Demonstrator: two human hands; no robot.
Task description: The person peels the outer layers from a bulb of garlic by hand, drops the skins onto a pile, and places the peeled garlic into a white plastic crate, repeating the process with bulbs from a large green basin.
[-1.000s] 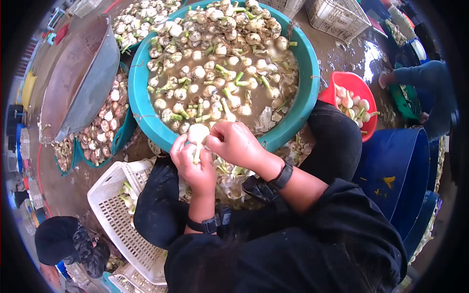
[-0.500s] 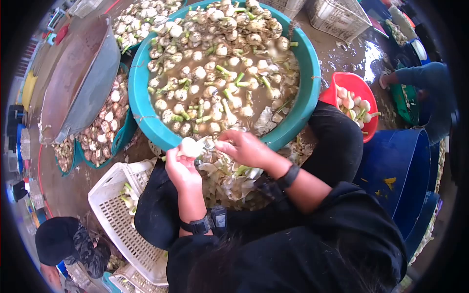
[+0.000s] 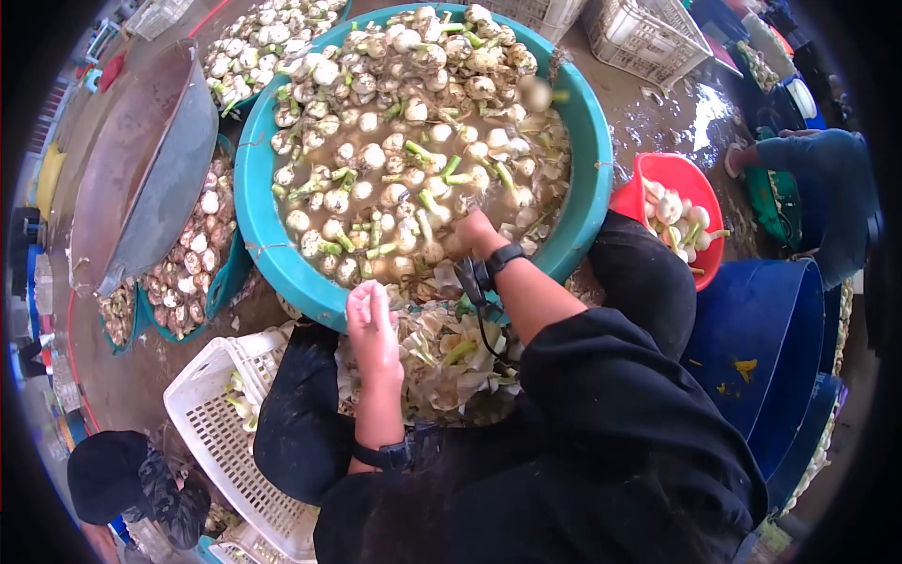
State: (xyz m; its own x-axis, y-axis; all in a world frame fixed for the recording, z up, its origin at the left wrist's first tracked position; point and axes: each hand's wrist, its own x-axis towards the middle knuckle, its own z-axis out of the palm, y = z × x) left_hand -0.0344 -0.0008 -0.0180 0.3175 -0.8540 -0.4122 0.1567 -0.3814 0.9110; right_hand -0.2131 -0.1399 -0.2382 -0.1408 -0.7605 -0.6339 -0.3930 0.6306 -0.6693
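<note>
A big teal tub (image 3: 589, 188) holds muddy water with many garlic-like bulbs (image 3: 415, 111) that have short green stems. My right hand (image 3: 473, 232) reaches over the tub's near part, its fingertips hidden among bulbs and water. Just outside the near rim, my left hand (image 3: 370, 310) is raised with its fingers drawn together; what it holds, if anything, is too small to name. Peeled skins (image 3: 451, 362) lie heaped below, between my legs. One blurred bulb (image 3: 536, 94) appears at the tub's upper right. Pale bulbs (image 3: 678, 218) sit in a red basin (image 3: 710, 183).
A white crate (image 3: 221, 428) with some bulbs stands at lower left. Blue barrels (image 3: 752, 329) are at right. A metal wheelbarrow-like tray (image 3: 164, 179) and bulb-filled baskets (image 3: 228, 268) are at left. Other people (image 3: 108, 475) appear at lower left and upper right.
The white bulb has left my left hand. My right hand has moved away from the left, up and right into the tub. The view has shifted slightly, and the red basin's bulbs look rearranged.
</note>
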